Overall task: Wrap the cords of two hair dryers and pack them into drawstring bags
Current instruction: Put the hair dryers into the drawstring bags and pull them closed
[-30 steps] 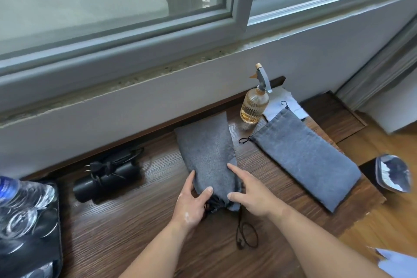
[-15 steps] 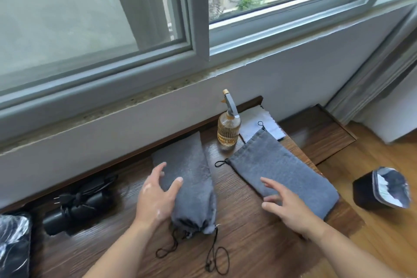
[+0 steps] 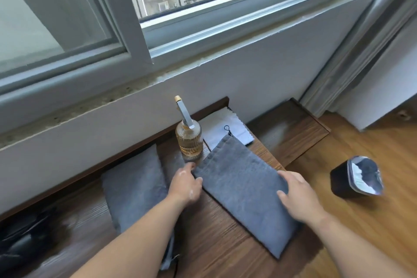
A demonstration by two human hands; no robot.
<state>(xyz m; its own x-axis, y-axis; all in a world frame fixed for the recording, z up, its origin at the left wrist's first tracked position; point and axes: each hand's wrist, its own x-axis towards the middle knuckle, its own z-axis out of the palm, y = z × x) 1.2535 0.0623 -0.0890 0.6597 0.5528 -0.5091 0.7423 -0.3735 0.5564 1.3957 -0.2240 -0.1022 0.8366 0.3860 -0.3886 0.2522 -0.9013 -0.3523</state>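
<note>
Head view.
- Spray bottle (image 3: 189, 140), amber liquid, stands upright on the wooden top (image 3: 225, 246) against the wall. I take it as my marker.
- Flat grey bag (image 3: 243, 189): soft cloth, lies slantwise just right of the bottle and runs toward me. It looks limp and thin. Its mouth is at the far end, and the black cord there trails onto the white cloth (image 3: 225, 127) right of the bottle.
- Left hand (image 3: 185, 184): just in front of the bottle, at the flat bag's left corner. Thumb lies on top, fingers are at the edge, pinching the cloth.
- Right hand (image 3: 297, 196): well right of the bottle, on the bag's right edge. Fingers bent and thumb on the fabric; I cannot tell whether they grip.
- Filled grey bag (image 3: 133, 185): left of the bottle, bulging, mouth gathered at the end nearest me.
- Hair dryer (image 3: 22, 237): black, far left of the bottle, blurred.
- Black bin (image 3: 354, 180): on the floor, far right of the bottle.
</note>
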